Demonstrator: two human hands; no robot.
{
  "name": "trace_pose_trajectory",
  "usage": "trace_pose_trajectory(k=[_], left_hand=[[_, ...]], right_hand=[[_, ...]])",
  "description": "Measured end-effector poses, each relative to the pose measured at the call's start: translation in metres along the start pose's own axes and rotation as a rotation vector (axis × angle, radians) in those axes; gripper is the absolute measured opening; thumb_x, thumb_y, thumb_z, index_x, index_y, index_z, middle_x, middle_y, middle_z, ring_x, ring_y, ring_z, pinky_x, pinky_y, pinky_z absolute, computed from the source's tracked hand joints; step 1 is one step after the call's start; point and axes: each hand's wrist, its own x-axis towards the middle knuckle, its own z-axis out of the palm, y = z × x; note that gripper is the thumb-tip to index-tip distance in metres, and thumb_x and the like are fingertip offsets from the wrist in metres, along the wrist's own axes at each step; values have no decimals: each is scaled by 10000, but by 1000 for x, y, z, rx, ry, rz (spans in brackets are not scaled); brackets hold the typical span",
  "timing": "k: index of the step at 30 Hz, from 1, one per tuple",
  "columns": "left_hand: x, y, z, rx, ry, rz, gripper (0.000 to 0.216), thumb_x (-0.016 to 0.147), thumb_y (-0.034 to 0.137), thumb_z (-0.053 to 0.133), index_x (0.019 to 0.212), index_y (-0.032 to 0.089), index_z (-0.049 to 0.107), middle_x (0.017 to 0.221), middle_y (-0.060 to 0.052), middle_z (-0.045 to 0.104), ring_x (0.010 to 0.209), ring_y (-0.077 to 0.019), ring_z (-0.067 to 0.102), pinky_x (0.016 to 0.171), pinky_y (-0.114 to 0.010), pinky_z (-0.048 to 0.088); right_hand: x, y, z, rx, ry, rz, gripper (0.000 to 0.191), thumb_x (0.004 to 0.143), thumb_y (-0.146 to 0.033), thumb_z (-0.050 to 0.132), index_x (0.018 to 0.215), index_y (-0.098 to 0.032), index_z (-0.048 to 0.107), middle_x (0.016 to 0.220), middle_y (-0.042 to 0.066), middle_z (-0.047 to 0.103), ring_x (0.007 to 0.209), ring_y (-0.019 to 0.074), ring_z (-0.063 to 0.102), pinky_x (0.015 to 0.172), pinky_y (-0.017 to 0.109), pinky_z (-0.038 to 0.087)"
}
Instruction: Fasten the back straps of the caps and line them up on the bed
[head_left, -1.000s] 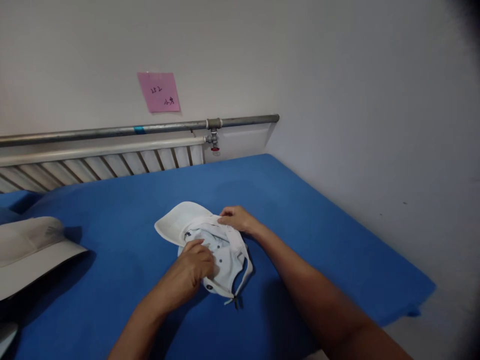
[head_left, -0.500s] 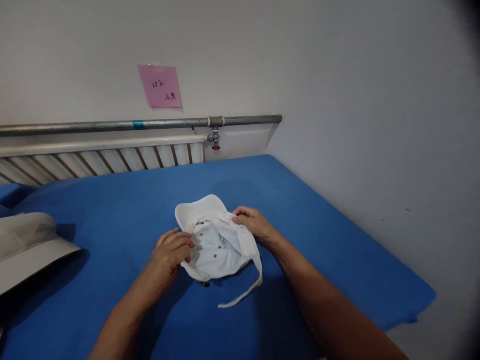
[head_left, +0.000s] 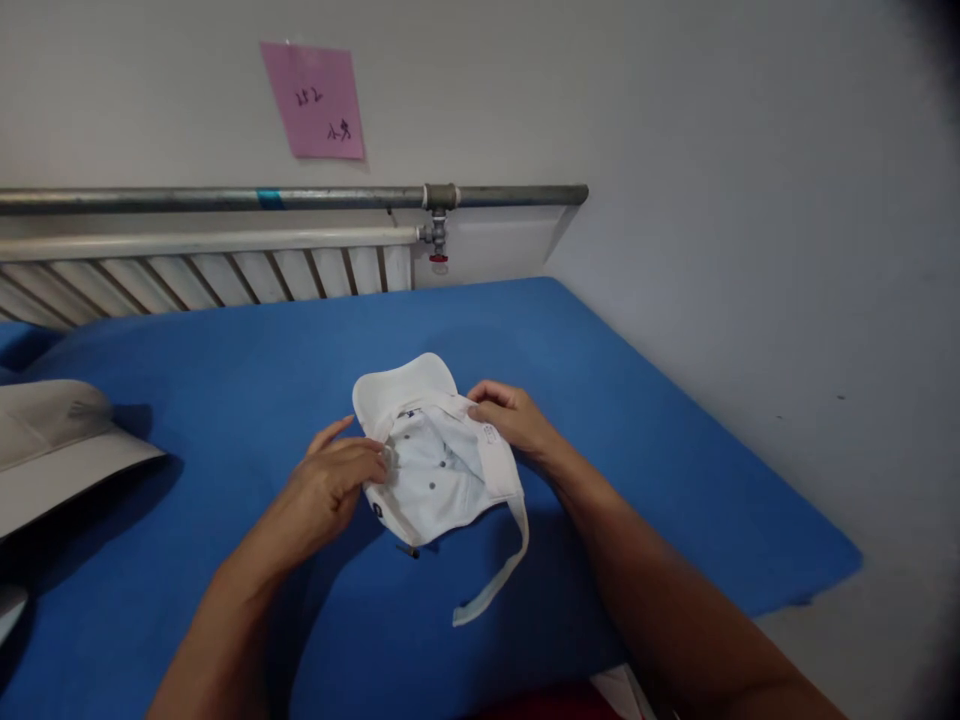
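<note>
A white baseball cap (head_left: 439,470) is turned with its inside facing me, its brim pointing away toward the wall. My left hand (head_left: 330,485) grips the cap's left edge, fingers inside the rim and thumb side partly hidden. On the other side my right hand (head_left: 514,415) pinches the sweatband near a small printed mark. The loose adjusting strap (head_left: 499,580) hangs from the cap's right rear and curves toward me. A small dark buckle (head_left: 407,551) shows at the lower edge of the cap.
Blue cloth (head_left: 262,390) covers the table. Another pale cap (head_left: 67,450) lies at the left. Behind the table are a white radiator (head_left: 247,275), a metal pipe (head_left: 360,198) with a red-handled valve (head_left: 439,260), and a pink note (head_left: 319,105). A wall (head_left: 750,250) borders the right side.
My view has tipped downward, so the wall and pipe sit higher. The cap has turned slightly between my hands, showing more of its left outer side, and the strap's end has shifted a little.
</note>
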Motion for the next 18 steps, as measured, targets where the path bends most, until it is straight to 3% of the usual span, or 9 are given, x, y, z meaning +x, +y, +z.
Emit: trace_pose_trajectory(k=[5, 8, 14, 18], left_hand=[[9, 22, -5, -38, -239, -90, 279, 744, 33, 463, 851, 221, 641, 900, 18, 706, 943, -159, 651, 1154, -482, 175], [14, 30, -3, -59, -321, -118, 259, 724, 55, 483, 818, 222, 657, 860, 16, 704, 928, -172, 643, 1161, -488, 172], [13, 30, 1, -76, -316, -119, 252, 711, 66, 492, 818, 221, 660, 844, 8, 696, 943, -186, 629, 1162, -501, 181], [9, 30, 3, -34, -290, -94, 322, 698, 79, 531, 963, 218, 651, 1007, -22, 690, 1030, -207, 611, 1167, -514, 170]], right_hand=[[-3, -2, 2, -44, -12, -118, 119, 660, -284, 567, 718, -183, 589, 635, -43, 497, 581, 97, 409, 553, 229, 308], [-4, -2, 3, -90, -2, -148, 106, 676, -276, 559, 718, -183, 592, 635, -42, 492, 590, 100, 410, 556, 233, 307], [-4, -3, 4, -102, 0, -134, 109, 664, -285, 561, 697, -186, 590, 610, -44, 482, 577, 102, 397, 547, 239, 298], [0, 0, 5, 14, 74, -22, 92, 625, -262, 594, 684, -191, 596, 596, -48, 496, 560, 100, 401, 545, 237, 305]])
